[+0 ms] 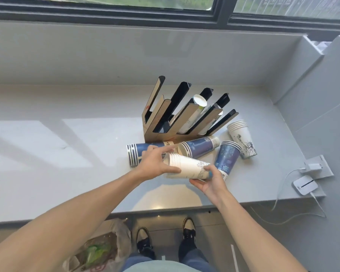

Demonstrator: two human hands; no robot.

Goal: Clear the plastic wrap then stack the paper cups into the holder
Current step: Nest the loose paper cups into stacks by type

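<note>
Hands at work: the left hand (155, 163) grips the rim end and the right hand (208, 181) cups the base of a white cup stack (186, 166) held over the counter (47, 154), apparently about to be turned and slid into the slotted holder (177, 114) just behind.

A pale grey stone counter (47, 154) fills the middle of the frame, with bright patches of daylight across its left part. Behind it rises a plain light grey wall ledge (106, 52). Along the top edge runs a dark-framed window (220, 14) showing greenery outside. At the right, a grey tiled wall (322, 114) angles down. The lower centre shows a grey floor (165, 228).
</note>
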